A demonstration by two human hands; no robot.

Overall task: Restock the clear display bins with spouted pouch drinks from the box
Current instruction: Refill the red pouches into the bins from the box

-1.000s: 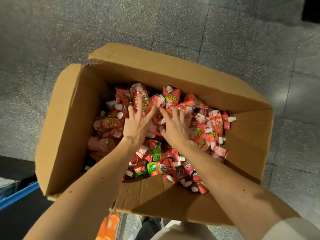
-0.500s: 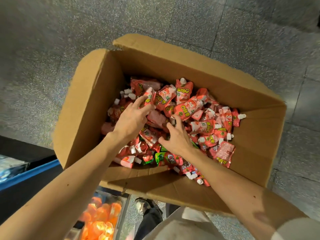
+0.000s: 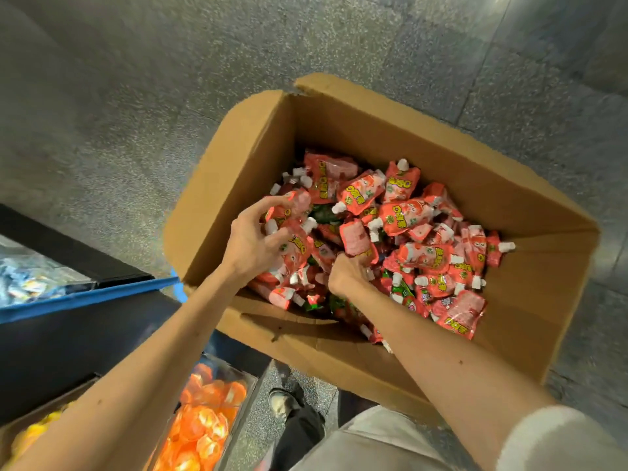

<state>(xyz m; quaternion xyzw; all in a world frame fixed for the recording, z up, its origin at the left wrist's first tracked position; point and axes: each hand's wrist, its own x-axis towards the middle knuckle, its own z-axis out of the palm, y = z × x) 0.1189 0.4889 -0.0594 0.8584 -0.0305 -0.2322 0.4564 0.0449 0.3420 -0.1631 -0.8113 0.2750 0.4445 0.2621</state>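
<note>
An open cardboard box (image 3: 258,154) on the floor holds a heap of red spouted pouches (image 3: 424,263) with white caps and yellow lettering, plus a few green ones. Both my hands are inside it. My left hand (image 3: 251,243) curls its fingers round several red pouches at the box's left side. My right hand (image 3: 346,273) is dug into the heap in the middle, fingers curled round a red pouch (image 3: 355,237) that stands up above it. Its fingertips are hidden among the pouches.
A clear bin (image 3: 244,396) of orange pouches sits at the bottom left, beside a bin of yellow ones (image 3: 30,433). A blue-edged shelf (image 3: 85,297) with blue-white packs lies further left. Grey speckled floor surrounds the box. My shoe (image 3: 282,402) and trouser leg are below the box.
Both hands went from spread flat on the heap to curled round pouches. The view has swung left, so the box now sits to the right and the bins show.
</note>
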